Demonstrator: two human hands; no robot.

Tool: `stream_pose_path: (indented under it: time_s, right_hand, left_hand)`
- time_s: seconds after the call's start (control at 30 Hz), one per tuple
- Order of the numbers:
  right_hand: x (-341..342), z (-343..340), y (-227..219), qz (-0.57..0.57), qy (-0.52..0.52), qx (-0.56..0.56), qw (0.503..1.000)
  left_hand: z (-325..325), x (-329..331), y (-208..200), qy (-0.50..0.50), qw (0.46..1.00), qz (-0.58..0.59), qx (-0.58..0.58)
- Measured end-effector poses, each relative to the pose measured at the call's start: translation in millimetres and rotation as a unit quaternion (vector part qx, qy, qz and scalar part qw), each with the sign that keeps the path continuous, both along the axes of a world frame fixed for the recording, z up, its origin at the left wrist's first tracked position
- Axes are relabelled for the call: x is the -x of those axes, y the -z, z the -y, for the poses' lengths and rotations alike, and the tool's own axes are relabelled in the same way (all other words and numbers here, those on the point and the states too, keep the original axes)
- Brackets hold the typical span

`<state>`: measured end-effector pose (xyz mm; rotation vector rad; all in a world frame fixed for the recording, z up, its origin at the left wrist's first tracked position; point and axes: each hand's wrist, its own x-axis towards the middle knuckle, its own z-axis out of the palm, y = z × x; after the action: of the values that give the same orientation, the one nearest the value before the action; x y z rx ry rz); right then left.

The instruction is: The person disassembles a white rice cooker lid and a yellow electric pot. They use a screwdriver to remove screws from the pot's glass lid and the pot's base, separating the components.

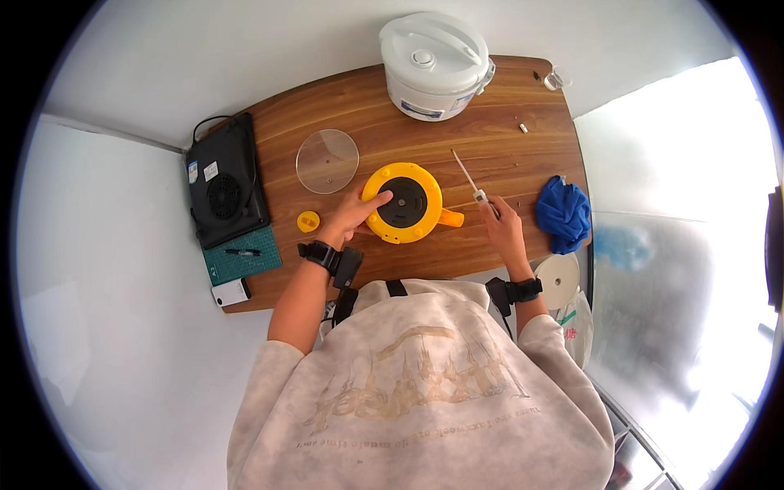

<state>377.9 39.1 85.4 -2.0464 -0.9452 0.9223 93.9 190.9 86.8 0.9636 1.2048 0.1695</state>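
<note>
A round yellow kettle-like appliance lies bottom up, showing a black disc in its base and a stubby yellow handle to the right. My left hand grips its left edge, the thumb lying over the black disc and the other fingers partly hidden beneath. Off to the right, my right hand is closed round a slim screwdriver. Its long thin shaft points away and to the left, and its tip is apart from the appliance. A small yellow cap sits left of my left hand.
A clear round disc lies behind the cap. Leftward is an upturned black cooktop by a green mat with a pen. A white rice cooker stands at the back; a blue cloth lies right.
</note>
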Motion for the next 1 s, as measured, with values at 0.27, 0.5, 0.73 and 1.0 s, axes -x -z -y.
stream_pose_path:
  time_s: [0.27,0.5,0.73,1.0]
  right_hand:
    - [26,-8,-79,0.065,-0.027,-0.023,0.997]
    - [39,-9,-117,0.093,-0.038,-0.086,0.991]
    - [51,-26,-111,0.161,-0.137,-0.141,0.967]
    - [67,-45,-92,0.173,-0.157,-0.166,0.958]
  left_hand:
    - [2,7,13,-0.009,1.000,-0.010,-0.018]
    - [0,9,19,0.051,0.994,-0.081,-0.056]
    - [6,12,18,0.091,0.919,-0.181,-0.339]
    - [8,10,1,0.209,0.841,-0.110,-0.487]
